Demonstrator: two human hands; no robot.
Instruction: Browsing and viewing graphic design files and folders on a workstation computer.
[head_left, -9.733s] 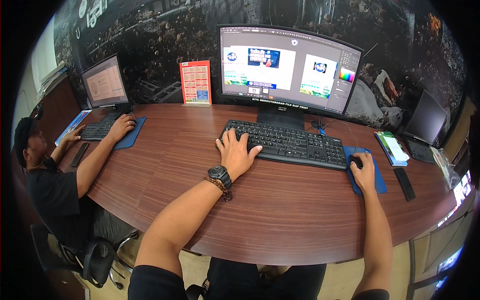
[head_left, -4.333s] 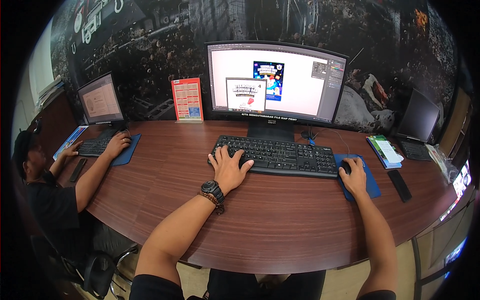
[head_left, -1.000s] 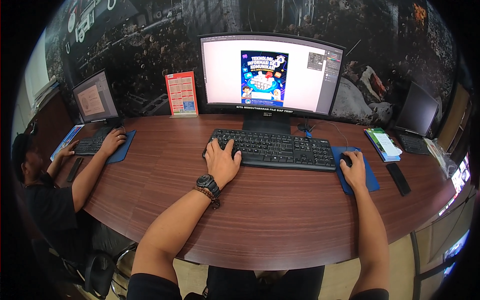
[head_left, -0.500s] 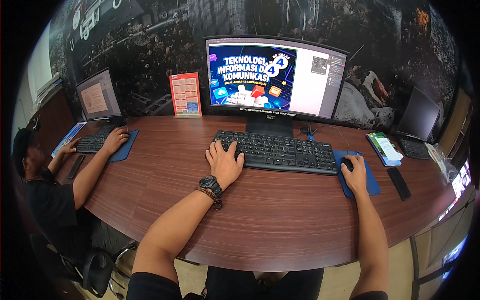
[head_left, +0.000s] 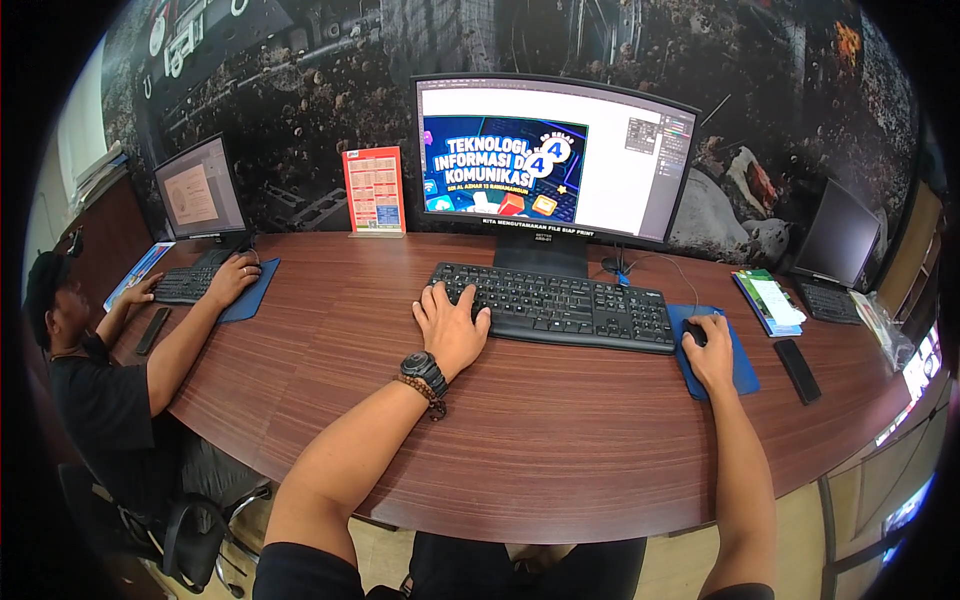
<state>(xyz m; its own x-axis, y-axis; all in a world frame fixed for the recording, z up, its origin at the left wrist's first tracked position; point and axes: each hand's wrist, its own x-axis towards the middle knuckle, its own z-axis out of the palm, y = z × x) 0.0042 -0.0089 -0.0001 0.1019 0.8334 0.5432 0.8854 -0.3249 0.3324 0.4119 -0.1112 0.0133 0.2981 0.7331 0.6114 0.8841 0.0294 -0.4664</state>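
My left hand (head_left: 450,330) rests over the left end of a black keyboard (head_left: 560,302), its fingers spread on the keys. A dark watch (head_left: 423,373) and a beaded bracelet are on that wrist. To the right, my right hand (head_left: 709,352) is curled around a black computer mouse (head_left: 693,332) on a blue mouse pad (head_left: 742,368); the palm hides part of the mouse. Behind the keyboard stands a monitor (head_left: 610,160) showing a blue design with white lettering and round number badges, with panels along the screen's right side.
On the left a person (head_left: 90,340) works at another monitor (head_left: 200,190) and keyboard. A red printed stand (head_left: 376,192) is at the back. To the right lie booklets (head_left: 770,300), a black phone (head_left: 797,371) and a dark monitor (head_left: 838,235). The brown desk (head_left: 540,430) curves toward me.
On the screen, the blue design has shifted downward, with more white area above it. Both my hands stay in place on the keyboard and mouse.
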